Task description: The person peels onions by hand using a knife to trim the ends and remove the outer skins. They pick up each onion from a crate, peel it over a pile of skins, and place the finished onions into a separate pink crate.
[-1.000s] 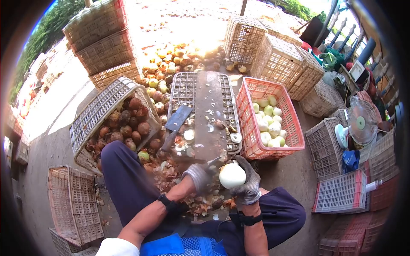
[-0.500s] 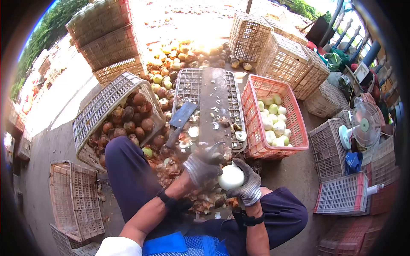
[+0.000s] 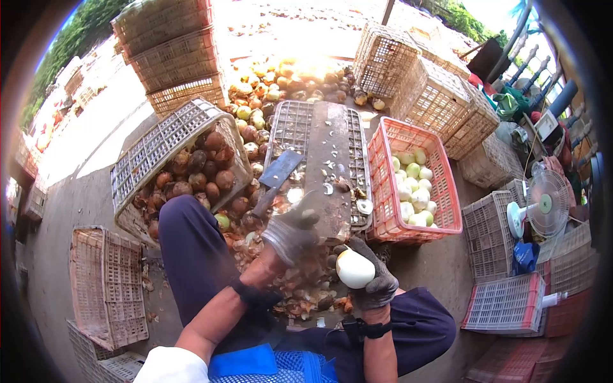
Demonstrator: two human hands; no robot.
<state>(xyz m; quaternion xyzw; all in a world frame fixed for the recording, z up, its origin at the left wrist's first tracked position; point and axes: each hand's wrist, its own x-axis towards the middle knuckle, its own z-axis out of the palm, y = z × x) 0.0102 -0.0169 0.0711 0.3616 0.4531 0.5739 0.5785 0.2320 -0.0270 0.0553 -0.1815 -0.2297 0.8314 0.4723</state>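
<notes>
My right hand point(image 3: 378, 284), in a dirty grey glove, is closed around a peeled white onion point(image 3: 355, 269) above the litter of skins between my knees. To the left, my gloved left hand point(image 3: 290, 235) is apart from the onion, its fingers stretched forward and partly blurred by motion; I make out nothing in it. Just ahead of that hand a broad-bladed knife point(image 3: 281, 168) lies with its blade on the upturned crate point(image 3: 290, 124). A worn board point(image 3: 329, 137) with bits of peel on it rests along the crate.
A tipped crate point(image 3: 163, 137) of unpeeled onions point(image 3: 191, 172) stands by my left knee. At right is a red crate point(image 3: 418, 231) holding peeled onions point(image 3: 415, 185). More onions are heaped behind. Stacked crates point(image 3: 175, 57) and a fan point(image 3: 543, 198) stand around.
My left hand has drawn up and left, away from the onion, with its fingers stretching out. My right hand has shifted slightly right with the onion. The whole view has turned a little.
</notes>
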